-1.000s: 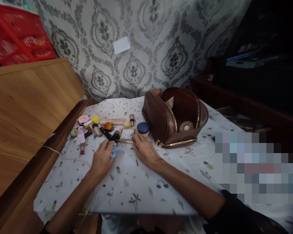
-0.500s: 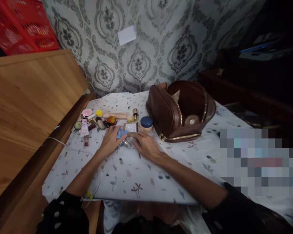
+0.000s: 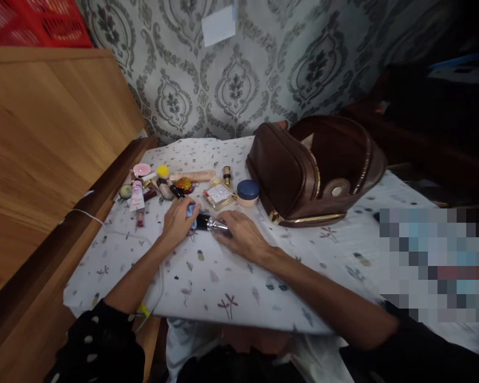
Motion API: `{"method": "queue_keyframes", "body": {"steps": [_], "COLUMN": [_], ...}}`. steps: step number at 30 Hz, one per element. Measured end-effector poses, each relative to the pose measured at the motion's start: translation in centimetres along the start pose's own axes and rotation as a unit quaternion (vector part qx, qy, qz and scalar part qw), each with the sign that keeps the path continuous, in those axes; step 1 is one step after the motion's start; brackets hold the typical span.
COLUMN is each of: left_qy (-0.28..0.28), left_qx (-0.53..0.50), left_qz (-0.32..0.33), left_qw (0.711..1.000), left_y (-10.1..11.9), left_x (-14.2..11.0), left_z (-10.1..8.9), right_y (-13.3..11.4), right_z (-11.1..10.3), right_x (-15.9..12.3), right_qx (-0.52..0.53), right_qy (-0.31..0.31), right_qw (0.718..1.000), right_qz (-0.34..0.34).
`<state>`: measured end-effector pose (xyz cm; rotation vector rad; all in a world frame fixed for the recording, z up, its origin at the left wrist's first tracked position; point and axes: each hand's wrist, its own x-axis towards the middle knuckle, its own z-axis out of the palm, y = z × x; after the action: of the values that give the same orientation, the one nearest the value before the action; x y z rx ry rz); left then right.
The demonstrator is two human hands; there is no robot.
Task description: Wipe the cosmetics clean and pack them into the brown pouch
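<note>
My left hand (image 3: 179,219) is closed on what looks like a small light blue cloth (image 3: 193,223), mostly covered by the fingers. Between the hands lies a black tube with a shiny silver band (image 3: 212,224), its kind unclear. The fingers of my right hand (image 3: 241,233) close round its right end, while its left end meets the cloth. Just beyond is a square glittery compact (image 3: 219,195), lying flat. A round jar with a dark blue lid (image 3: 248,192) stands to the compact's right.
A brown zip-up bag (image 3: 287,175) gapes wide at the table's right. Cosmetics cluster at the left: a white and pink tube (image 3: 137,196), a yellow-lidded jar (image 3: 163,172), a long peach tube (image 3: 193,176). A white cable (image 3: 123,238) crosses the patterned tablecloth (image 3: 207,292). A wooden panel (image 3: 56,122) borders the left.
The right hand has moved off the compact's near edge and now grips the tube. The compact lies apart from both hands, turned at an angle. The head view has tipped slightly downward.
</note>
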<state>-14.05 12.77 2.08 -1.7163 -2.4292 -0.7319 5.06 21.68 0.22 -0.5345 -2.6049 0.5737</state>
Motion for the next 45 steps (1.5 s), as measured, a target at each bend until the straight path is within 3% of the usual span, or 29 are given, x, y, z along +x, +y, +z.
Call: {"method": "queue_keyframes", "body": {"steps": [4, 7, 11, 14, 16, 19, 23, 30, 38, 40, 42, 45], "left_qy": [-0.005, 0.027, 0.106, 0.058, 0.014, -0.005, -0.012, -0.047, -0.006, 0.036, 0.073, 0.064], "left_qx": [-0.011, -0.001, -0.039, -0.034, 0.008, 0.056, 0.032, -0.029, -0.047, -0.085, -0.12, -0.108], "left_qz": [-0.029, -0.022, 0.116, 0.249, 0.281, 0.265, 0.242, 0.119, 0.066, 0.08, 0.135, 0.249], "left_qw": [1.0, 0.999, 0.987, 0.966, 0.959, 0.963, 0.97, 0.991, 0.997, 0.992, 0.981, 0.96], "left_y": [-0.6, -0.5, 1.2, 2.8, 3.4, 3.4, 2.7, 1.1, 0.3, 0.8, 1.7, 3.1], "left_x": [0.1, 0.0, -0.8, -1.5, -1.6, -1.4, -1.1, -0.7, -0.6, -0.9, -1.3, -1.7], "left_z": [-0.6, -1.3, -1.6, -0.5, 0.3, 0.8, 0.3, -0.3, -0.1, -0.3, -0.4, -0.1], "right_y": [0.5, 0.6, 0.7, 0.9, 1.1, 1.0, 0.6, 0.6, 1.5, 1.6, 1.5, 1.3], "right_z": [0.1, 0.1, 0.2, 0.5, 0.5, 0.3, -0.3, -1.0, -2.0, -1.9, -1.7, -1.3], "right_x": [-0.1, -0.1, 0.0, 0.0, 0.0, 0.0, 0.0, -0.1, 0.1, 0.2, 0.2, 0.1], "right_qx": [0.036, 0.068, 0.097, 0.102, 0.102, 0.126, 0.162, 0.22, 0.221, 0.222, 0.218, 0.222], "right_qy": [0.02, 0.028, 0.047, 0.066, 0.069, 0.069, 0.07, 0.094, 0.16, 0.161, 0.164, 0.161], "right_qw": [0.999, 0.997, 0.994, 0.993, 0.992, 0.99, 0.984, 0.97, 0.958, 0.957, 0.957, 0.958], "right_qz": [0.031, 0.036, 0.013, 0.002, 0.006, 0.017, 0.024, 0.045, 0.088, 0.095, 0.096, 0.086]}}
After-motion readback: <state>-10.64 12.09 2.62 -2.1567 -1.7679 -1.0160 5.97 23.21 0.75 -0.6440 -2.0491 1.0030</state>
